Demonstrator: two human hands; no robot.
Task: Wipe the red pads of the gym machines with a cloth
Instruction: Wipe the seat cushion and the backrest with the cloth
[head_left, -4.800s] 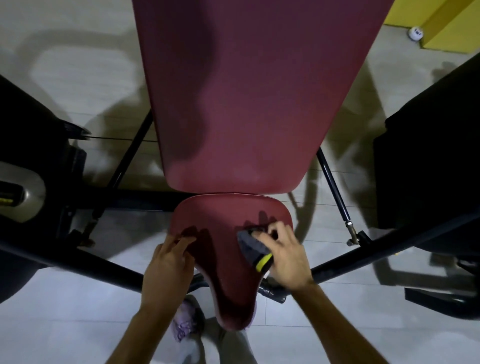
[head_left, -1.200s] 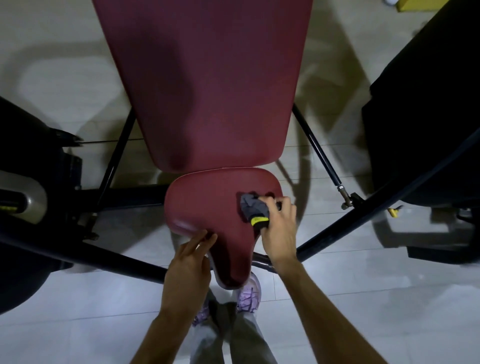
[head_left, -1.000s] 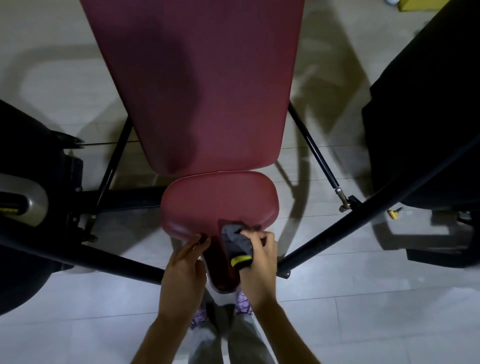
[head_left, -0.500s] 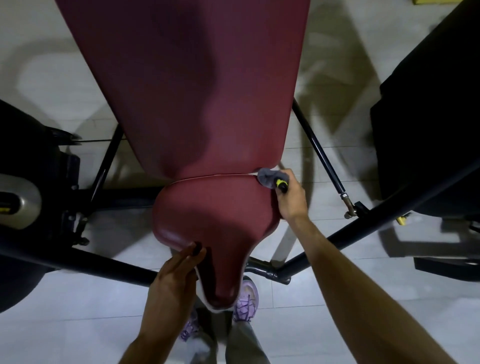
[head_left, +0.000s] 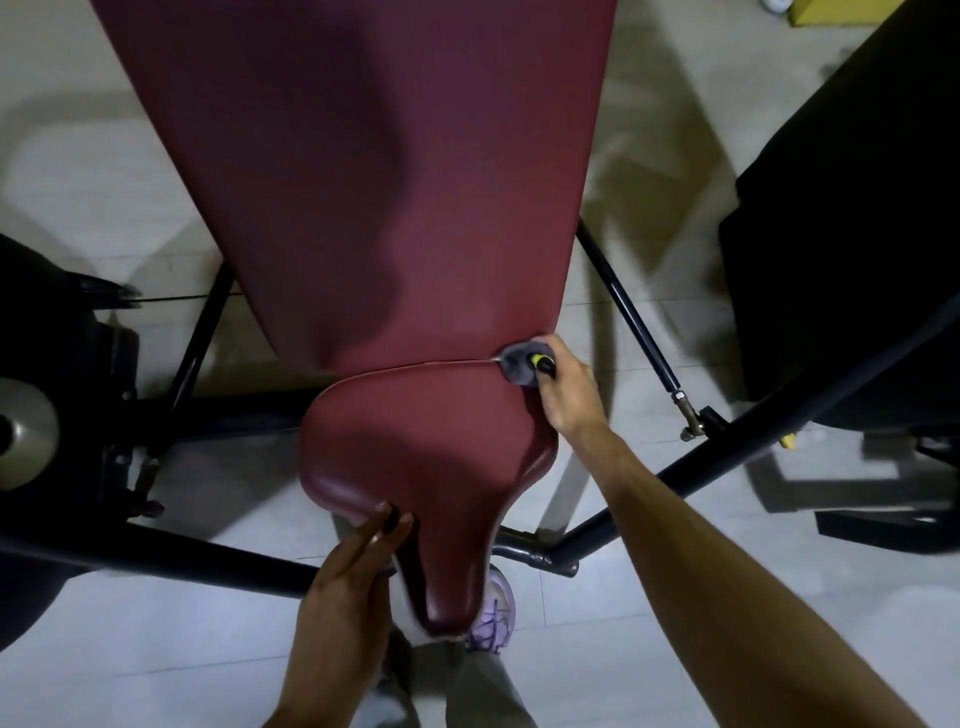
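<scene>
My right hand (head_left: 569, 395) is closed around the grey cloth (head_left: 519, 361), which has a small yellow tag. I press it at the right end of the seam where the long red back pad (head_left: 389, 182) meets the red seat pad (head_left: 426, 447). The cloth touches both pads at this corner.

My left hand (head_left: 337, 597) has the fingers straight and together. The fingertips rest on the front left edge of the seat pad, near the place where it becomes narrow. This hand holds nothing.

The seat pad is wide at the back and goes to a narrow nose toward me, and the light makes a shine on its left rim. Under the pads the black metal frame (head_left: 156, 548) crosses in diagonal bars above the pale tiled floor (head_left: 130, 675). A thin black rod (head_left: 628, 312) runs down on the right side, near my right hand but apart from it. Beside the nose of the seat I see my purple shoe (head_left: 493, 618) on the floor.
</scene>
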